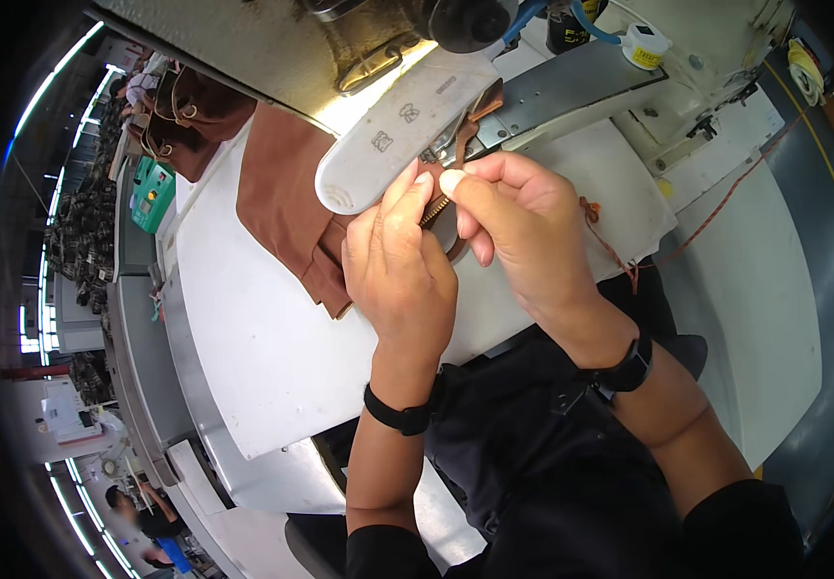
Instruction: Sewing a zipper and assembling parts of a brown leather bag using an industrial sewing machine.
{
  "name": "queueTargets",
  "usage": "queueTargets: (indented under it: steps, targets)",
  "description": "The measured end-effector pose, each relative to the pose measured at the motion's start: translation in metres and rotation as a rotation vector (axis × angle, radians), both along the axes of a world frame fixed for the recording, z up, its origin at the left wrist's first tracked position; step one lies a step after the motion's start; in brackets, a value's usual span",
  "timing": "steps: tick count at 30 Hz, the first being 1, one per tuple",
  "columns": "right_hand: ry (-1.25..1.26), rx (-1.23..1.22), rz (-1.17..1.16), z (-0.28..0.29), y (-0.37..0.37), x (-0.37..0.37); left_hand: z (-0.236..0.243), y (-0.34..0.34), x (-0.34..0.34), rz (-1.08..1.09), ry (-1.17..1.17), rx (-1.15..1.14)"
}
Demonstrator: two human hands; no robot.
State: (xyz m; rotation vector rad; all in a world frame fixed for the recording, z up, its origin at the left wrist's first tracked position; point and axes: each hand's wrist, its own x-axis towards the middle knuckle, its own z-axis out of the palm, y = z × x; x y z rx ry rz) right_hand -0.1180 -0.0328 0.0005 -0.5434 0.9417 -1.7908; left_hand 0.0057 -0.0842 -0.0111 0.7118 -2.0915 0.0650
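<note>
A brown fabric piece (291,198) lies on the white table, its folded lower part beside my left hand. My left hand (400,262) has its fingers drawn together, their tips pressing the work just under the sewing machine's pale guard (400,130). Between both hands runs a zipper (435,209) with brass-coloured teeth, set in brown material. Thumb and forefinger of my right hand (523,217) pinch the zipper's edge close to the left fingertips. A narrow brown strip (463,140) rises past the machine's presser area. My fingers hide the exact spot held.
The sewing machine (243,48) spans the top. Brown bags (185,116) and a green device (152,195) stand at the left. An orange-brown cord (620,261) lies on the right side of the table (272,367). A small white bottle (645,45) sits at the upper right.
</note>
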Motion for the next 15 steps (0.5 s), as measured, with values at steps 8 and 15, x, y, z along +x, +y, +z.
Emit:
queueTargets:
  steps: [8,15]
  targets:
    - [0.077,0.093,-0.091,0.01,-0.003,0.007,0.005,-0.004,-0.001,0.015,0.002,0.027]
    - [0.061,0.102,-0.157,0.014,-0.005,0.014,0.001,-0.006,-0.005,0.035,0.024,0.019]
